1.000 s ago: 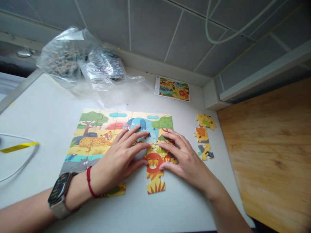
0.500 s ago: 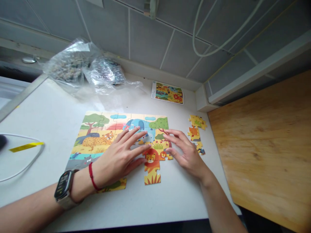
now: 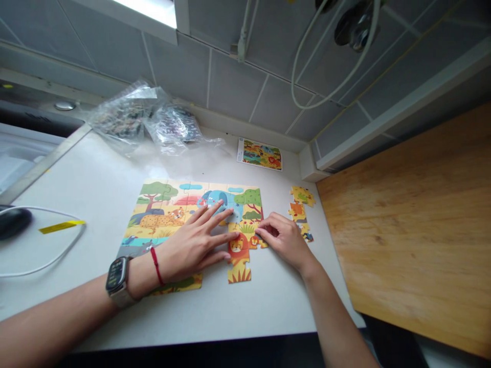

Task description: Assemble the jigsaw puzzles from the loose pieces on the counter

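A partly assembled animal jigsaw puzzle lies on the white table. My left hand is spread flat across its middle, fingers apart and holding nothing, hiding some of the picture. At the puzzle's right edge, my right hand has its thumb and fingers pinched together on a puzzle piece with a small lion cub. Beside my left fingertips are the joined large lion pieces, which stick out downward. Right of my right hand sit loose puzzle pieces in a short column.
Behind the puzzle lies a small picture card of the same scene. Crumpled clear plastic bags are at the back left. A white cable with a yellow tag loops at the left. A wooden board borders the right side.
My right hand's fingers, spread before, have drawn together at the puzzle's right edge. My left hand still lies flat on the puzzle. The camera view has shifted.
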A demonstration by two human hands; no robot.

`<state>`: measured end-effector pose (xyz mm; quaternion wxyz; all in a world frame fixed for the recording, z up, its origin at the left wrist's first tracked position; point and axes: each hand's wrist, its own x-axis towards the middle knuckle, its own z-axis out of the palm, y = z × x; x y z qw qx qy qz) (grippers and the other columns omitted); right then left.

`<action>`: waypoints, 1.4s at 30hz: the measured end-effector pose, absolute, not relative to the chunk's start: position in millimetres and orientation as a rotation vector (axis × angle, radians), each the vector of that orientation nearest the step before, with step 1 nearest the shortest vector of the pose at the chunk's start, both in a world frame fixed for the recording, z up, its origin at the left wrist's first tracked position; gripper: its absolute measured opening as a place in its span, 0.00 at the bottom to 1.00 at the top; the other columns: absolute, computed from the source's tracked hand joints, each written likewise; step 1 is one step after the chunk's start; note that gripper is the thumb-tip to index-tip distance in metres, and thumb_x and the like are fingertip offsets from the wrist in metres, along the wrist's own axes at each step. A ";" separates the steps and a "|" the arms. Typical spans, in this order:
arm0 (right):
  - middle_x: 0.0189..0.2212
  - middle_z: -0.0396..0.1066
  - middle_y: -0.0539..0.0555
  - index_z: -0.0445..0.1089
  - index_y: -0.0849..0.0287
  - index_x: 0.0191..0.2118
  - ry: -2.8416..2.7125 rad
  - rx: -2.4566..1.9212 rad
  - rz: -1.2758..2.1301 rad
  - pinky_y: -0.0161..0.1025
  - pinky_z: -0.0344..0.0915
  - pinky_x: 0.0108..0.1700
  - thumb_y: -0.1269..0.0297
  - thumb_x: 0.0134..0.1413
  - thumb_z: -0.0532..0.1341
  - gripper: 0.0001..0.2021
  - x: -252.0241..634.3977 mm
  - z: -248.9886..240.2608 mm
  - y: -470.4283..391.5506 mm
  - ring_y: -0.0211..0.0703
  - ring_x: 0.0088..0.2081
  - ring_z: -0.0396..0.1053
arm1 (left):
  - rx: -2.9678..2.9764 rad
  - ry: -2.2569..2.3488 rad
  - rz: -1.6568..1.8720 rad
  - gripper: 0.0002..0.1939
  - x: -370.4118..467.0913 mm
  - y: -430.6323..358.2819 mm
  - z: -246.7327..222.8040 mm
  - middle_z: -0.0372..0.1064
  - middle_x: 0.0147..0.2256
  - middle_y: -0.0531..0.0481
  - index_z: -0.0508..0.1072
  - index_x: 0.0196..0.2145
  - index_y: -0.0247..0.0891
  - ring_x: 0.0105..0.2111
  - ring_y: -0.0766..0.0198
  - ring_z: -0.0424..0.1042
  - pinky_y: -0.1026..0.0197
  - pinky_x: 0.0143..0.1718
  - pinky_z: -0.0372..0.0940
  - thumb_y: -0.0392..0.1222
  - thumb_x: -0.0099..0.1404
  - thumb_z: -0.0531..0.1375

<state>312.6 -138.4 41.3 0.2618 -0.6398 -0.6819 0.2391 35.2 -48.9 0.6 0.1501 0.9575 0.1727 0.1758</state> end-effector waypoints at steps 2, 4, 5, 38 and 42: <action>0.33 0.75 0.51 0.77 0.55 0.36 -1.820 -1.758 0.677 0.38 0.67 0.37 0.66 0.66 0.67 0.05 312.0 42.2 -137.1 0.41 0.31 0.69 | 2.752 0.501 0.504 0.24 35.4 -48.9 0.3 0.56 0.73 0.42 0.74 0.65 0.56 0.74 0.33 0.51 0.27 0.67 0.60 0.62 0.77 0.56; 0.33 0.76 0.51 0.77 0.55 0.36 -1.794 -1.774 0.708 0.37 0.66 0.37 0.67 0.66 0.67 0.05 311.4 43.0 -136.2 0.40 0.31 0.69 | 2.755 0.503 0.500 0.24 35.4 -48.7 0.2 0.56 0.72 0.42 0.74 0.64 0.57 0.74 0.34 0.51 0.27 0.67 0.61 0.62 0.77 0.56; 0.33 0.76 0.50 0.77 0.55 0.36 -1.784 -1.781 0.720 0.37 0.66 0.37 0.67 0.66 0.67 0.05 311.1 43.3 -135.9 0.40 0.31 0.69 | 2.755 0.502 0.497 0.24 35.4 -48.5 0.2 0.57 0.72 0.42 0.74 0.64 0.57 0.74 0.34 0.51 0.28 0.67 0.61 0.62 0.77 0.56; 0.34 0.78 0.50 0.78 0.56 0.37 -1.739 -1.827 0.784 0.36 0.65 0.38 0.66 0.65 0.68 0.03 310.9 42.6 -136.6 0.38 0.31 0.68 | 2.737 0.503 0.534 0.21 33.0 -46.8 -4.1 0.58 0.72 0.48 0.74 0.64 0.59 0.72 0.40 0.57 0.33 0.70 0.57 0.58 0.77 0.58; 0.34 0.77 0.50 0.78 0.56 0.39 -1.738 -1.817 0.794 0.37 0.65 0.38 0.66 0.65 0.68 0.02 312.4 42.3 -136.4 0.38 0.31 0.68 | 2.742 0.508 0.491 0.21 32.9 -46.5 -1.8 0.57 0.73 0.47 0.73 0.64 0.59 0.72 0.38 0.57 0.31 0.70 0.57 0.58 0.78 0.57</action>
